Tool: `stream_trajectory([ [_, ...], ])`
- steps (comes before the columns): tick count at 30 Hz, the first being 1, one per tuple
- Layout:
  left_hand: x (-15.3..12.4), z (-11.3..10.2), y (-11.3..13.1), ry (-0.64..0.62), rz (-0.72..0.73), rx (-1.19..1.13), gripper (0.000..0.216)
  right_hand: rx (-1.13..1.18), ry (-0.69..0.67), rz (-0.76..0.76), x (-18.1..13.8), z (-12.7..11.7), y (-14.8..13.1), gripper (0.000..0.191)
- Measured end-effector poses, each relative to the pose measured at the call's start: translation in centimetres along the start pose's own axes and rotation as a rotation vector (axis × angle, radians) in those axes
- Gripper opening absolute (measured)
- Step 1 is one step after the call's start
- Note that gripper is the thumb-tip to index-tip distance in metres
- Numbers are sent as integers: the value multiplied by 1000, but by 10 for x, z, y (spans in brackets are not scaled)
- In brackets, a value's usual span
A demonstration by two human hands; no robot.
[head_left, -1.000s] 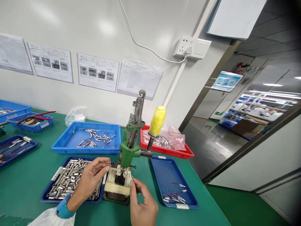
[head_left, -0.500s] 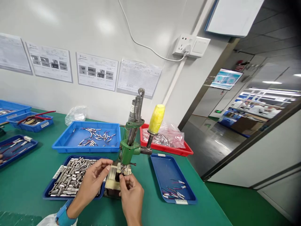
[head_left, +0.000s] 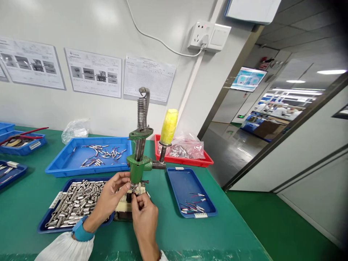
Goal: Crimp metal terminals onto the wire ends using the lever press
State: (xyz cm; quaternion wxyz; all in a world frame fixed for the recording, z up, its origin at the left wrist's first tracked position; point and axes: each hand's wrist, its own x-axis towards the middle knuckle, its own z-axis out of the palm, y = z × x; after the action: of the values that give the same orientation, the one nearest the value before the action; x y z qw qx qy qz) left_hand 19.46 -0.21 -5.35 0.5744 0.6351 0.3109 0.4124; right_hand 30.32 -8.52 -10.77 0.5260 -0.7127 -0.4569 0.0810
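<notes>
A green hand press with a spring on top and a yellow-wrapped handle stands on the bench. My left hand is at the left of its lower end, thumb and fingers bent close together around something I cannot make out. Below the press head, my right hand pinches a small part at the press base; the fingers hide what it is. Beside my left forearm, a dark blue tray is full of short metal tubes.
At the right lies a blue tray with several wired parts. Behind are a larger blue tray with wired pieces, a red tray with plastic bags, and a crumpled clear bag. The bench edge runs along the right.
The view has shifted, so the press and trays sit further left. Both hands stay at the press; my left hand's fingertips are now higher along the press head.
</notes>
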Motion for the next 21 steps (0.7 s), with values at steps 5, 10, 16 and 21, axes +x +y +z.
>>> stream_trajectory([
  [5,3,1,8,-109,56,60,43,8,5,6,-1,1,2,38],
  [10,2,2,16,-99,147,308,33,30,9,25,-2,0,-1,38],
  [16,-1,-1,2,57,281,555,34,73,-85,57,5,-8,-4,36],
  [21,-5,-3,-8,1,278,494,33,195,-153,51,22,-61,-9,37],
])
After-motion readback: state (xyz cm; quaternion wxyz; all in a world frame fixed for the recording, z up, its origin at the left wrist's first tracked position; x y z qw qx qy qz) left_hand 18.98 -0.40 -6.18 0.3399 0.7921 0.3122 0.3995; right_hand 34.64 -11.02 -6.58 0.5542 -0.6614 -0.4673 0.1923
